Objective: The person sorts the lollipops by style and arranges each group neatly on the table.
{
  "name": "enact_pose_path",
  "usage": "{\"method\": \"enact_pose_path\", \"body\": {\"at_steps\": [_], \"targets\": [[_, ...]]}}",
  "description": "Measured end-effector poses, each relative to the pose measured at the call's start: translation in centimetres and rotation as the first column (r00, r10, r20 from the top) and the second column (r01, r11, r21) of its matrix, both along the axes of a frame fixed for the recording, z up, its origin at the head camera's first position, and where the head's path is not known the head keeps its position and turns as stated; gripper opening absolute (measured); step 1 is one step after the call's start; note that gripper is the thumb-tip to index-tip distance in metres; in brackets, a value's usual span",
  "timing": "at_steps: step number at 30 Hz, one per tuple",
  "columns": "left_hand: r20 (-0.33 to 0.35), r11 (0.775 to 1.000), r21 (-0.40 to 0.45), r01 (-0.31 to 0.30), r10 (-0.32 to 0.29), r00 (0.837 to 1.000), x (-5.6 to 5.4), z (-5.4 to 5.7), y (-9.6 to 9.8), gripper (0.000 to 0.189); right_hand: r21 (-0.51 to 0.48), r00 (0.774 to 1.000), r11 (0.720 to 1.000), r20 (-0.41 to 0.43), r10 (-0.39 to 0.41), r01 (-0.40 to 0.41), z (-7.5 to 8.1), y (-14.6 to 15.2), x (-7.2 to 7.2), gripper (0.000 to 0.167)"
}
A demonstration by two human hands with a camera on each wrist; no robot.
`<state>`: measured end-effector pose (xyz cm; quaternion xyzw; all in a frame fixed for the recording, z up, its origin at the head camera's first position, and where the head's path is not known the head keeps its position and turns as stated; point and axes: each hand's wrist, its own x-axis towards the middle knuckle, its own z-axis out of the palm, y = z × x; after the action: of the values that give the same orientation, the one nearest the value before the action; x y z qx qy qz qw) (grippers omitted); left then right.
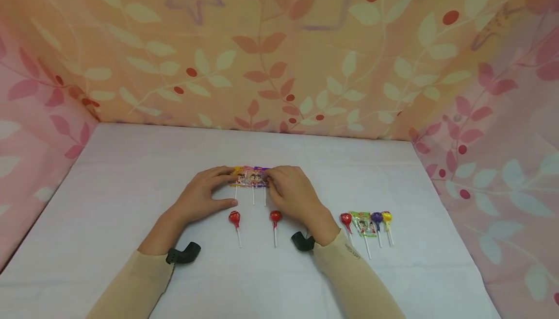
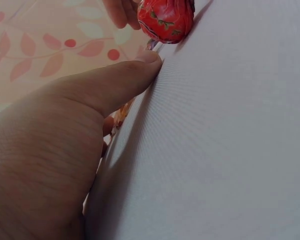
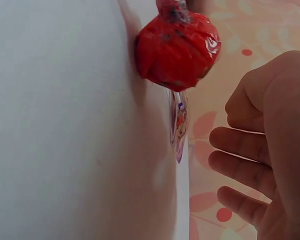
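Three flat-wrapped lollipops point(image 1: 250, 177), yellow, pink and purple, lie side by side with their white sticks toward me. My left hand point(image 1: 203, 193) is at the yellow end, fingertips at the wrapper's edge and thumb stretched out below on the cloth. At the purple end is my right hand point(image 1: 294, 193); its fingers bend loosely, and the right wrist view shows a gap between them and the purple wrapper point(image 3: 179, 127). Nearer me lie two round red lollipops, one on the left point(image 1: 234, 218) and one on the right point(image 1: 275, 216).
Right of my right forearm lies a group: a red lollipop point(image 1: 346, 219), a green flat-wrapped one point(image 1: 364, 224), a purple one point(image 1: 377, 218) and a yellow one point(image 1: 386, 216). White cloth point(image 1: 131, 173) covers the table. Leaf-patterned curtains point(image 1: 262, 66) enclose its back and sides.
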<state>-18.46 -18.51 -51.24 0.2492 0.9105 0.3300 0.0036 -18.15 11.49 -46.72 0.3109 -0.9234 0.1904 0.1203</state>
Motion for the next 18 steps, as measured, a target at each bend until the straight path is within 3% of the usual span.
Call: {"method": "enact_pose_path", "body": {"at_steps": [18], "targets": [[-0.011, 1.000, -0.002, 0.000, 0.000, 1.000, 0.0, -0.3, -0.1, 0.068, 0.051, 1.000, 0.999, -0.027, 0.000, 0.002, 0.7, 1.7, 1.8, 0.032]]}}
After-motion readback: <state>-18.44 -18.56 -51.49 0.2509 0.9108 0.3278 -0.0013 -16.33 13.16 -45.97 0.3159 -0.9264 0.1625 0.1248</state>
